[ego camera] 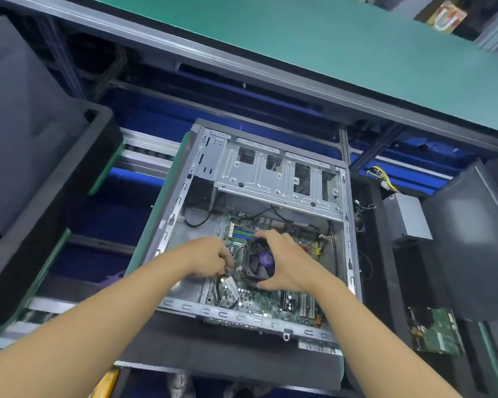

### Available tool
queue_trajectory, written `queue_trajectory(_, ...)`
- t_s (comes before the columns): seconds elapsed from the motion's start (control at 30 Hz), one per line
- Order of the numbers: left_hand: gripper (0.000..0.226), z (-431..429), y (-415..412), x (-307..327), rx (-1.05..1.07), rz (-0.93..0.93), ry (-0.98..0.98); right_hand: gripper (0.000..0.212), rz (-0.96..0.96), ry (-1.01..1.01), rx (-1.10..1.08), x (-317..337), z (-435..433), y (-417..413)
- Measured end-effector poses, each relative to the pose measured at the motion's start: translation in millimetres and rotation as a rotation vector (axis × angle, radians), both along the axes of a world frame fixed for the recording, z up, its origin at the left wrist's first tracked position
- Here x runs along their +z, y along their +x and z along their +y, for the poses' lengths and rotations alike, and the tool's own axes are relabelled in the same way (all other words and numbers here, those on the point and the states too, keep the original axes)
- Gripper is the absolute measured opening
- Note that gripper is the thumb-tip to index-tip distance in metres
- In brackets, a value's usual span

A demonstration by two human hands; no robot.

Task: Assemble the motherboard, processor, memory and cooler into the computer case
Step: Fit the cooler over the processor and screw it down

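Two hands: both reach into the computer case (242, 311) and meet at the cooler (258, 264).
Right hand (288, 262): grasps the cooler, with fingers curved over its 12 o'clock edge and thumb hooked at its 6 o'clock edge.
Left hand (206, 258): at the cooler's 9 o'clock, fingers curled down toward a small pale part on a dark cable. I cannot tell whether it pinches anything.
Cooler's place: on the motherboard (256, 301), roughly mid-board, inside the case.
Step in hand: probably seating or fastening the cooler over the processor, which is hidden beneath it.
Doing it well: hold the cooler level and press evenly. Fasten opposite corners by turns rather than one side first. Keep the fan cable out from under the frame and clear of the blades.
Memory slots (242, 233): blue and green, at the cooler's 11 o'clock. I cannot tell whether sticks are fitted.
Cooler's make: square black plastic frame, dark curved blades, round purple hub label.
Board's surface: green, crowded with small silvery parts, with long slots at the cooler's 5 o'clock.
Case's make: bare stamped sheet metal, with a perforated drive cage (270, 173) at 12 o'clock.
Around the case: a black foam tray (41, 168) at 9 o'clock, a grey metal box (408, 216) with yellow wires (381, 175) at 2 o'clock, and a second green board (431, 331) at 4 o'clock.
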State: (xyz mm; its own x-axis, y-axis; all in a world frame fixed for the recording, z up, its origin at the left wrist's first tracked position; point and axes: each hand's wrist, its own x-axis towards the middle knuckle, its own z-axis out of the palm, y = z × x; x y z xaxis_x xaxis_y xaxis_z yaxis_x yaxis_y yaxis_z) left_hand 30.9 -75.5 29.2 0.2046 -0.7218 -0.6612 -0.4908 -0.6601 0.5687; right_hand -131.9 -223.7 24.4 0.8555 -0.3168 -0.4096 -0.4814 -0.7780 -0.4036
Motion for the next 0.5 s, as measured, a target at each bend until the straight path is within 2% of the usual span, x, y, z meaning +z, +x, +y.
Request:
queue_trajectory(0.07, 0.034, -0.3, 0.0, -1.4, 0.012, -0.002, 0.027, 0.101, -0.001, -0.075, 0.071, -1.3, 1.8, 2.5)
queue_trajectory(0.17, 0.026, 1.4, -1.0, -3.6, -0.076, -0.088, 0.137, 0.101, 0.003, -0.083, 0.073, -3.0, 4.0, 4.5)
queue_trajectory(0.3, 0.018, 3.0, -2.4, -9.5, -0.121, -0.113, 0.222, 0.101, -0.004, -0.098, 0.08, -6.0, 5.9, 6.1)
queue_trajectory(0.5, 0.025, 3.7, -5.9, -3.6, -0.097, -0.135, 0.268, 0.1, -0.03, -0.136, 0.092, -11.1, 7.9, 6.7)
